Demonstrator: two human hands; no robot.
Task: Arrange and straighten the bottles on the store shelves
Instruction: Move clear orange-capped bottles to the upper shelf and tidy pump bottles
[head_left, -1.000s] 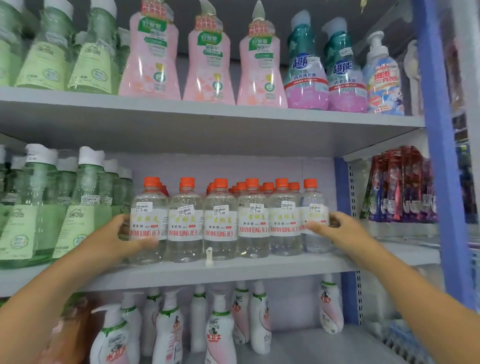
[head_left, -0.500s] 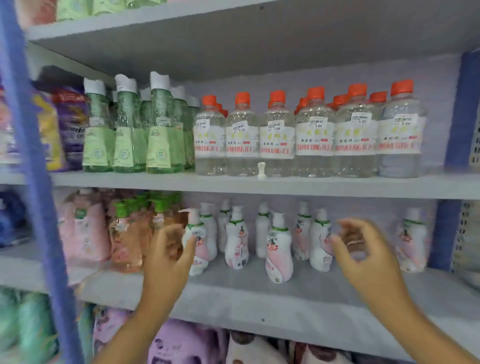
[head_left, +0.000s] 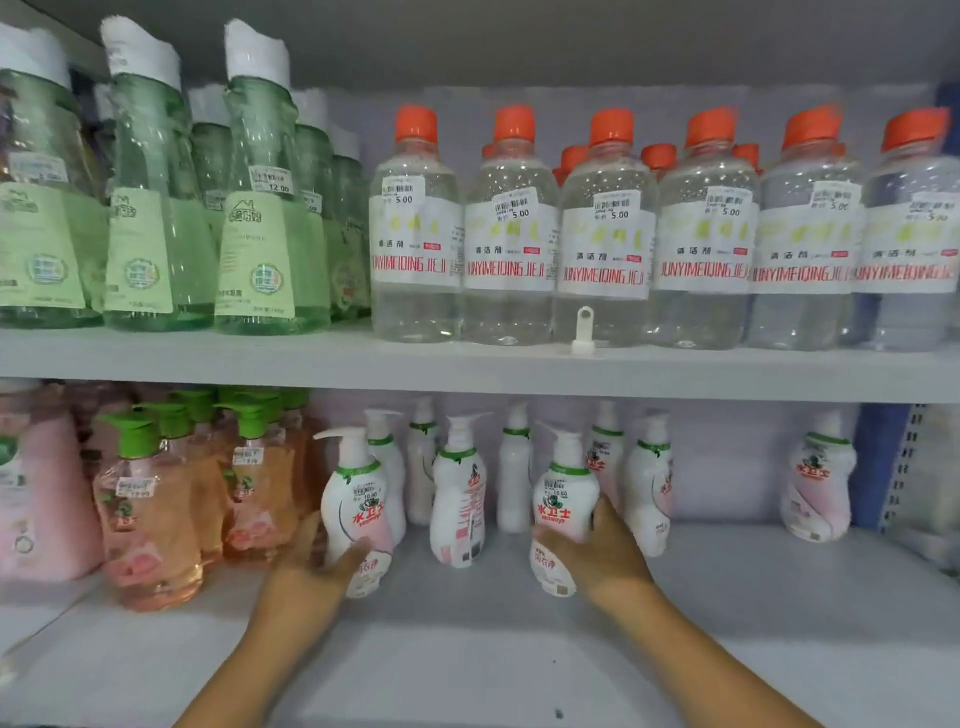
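On the lower shelf stand several white pump bottles with green collars. My left hand grips the front left pump bottle near its base. My right hand grips another front pump bottle from its right side. A third pump bottle stands between them, untouched, with more behind. A lone pump bottle stands apart at the far right of the shelf.
Orange pump bottles with green tops crowd the lower shelf's left, beside a pink bottle. The upper shelf carries green bottles and a row of clear orange-capped bottles. A small white clip sits on its edge.
My view dropped from the clear-bottle shelf to the shelf below. Both hands left the clear bottles, reached down and forward, and closed around two white pump bottles.
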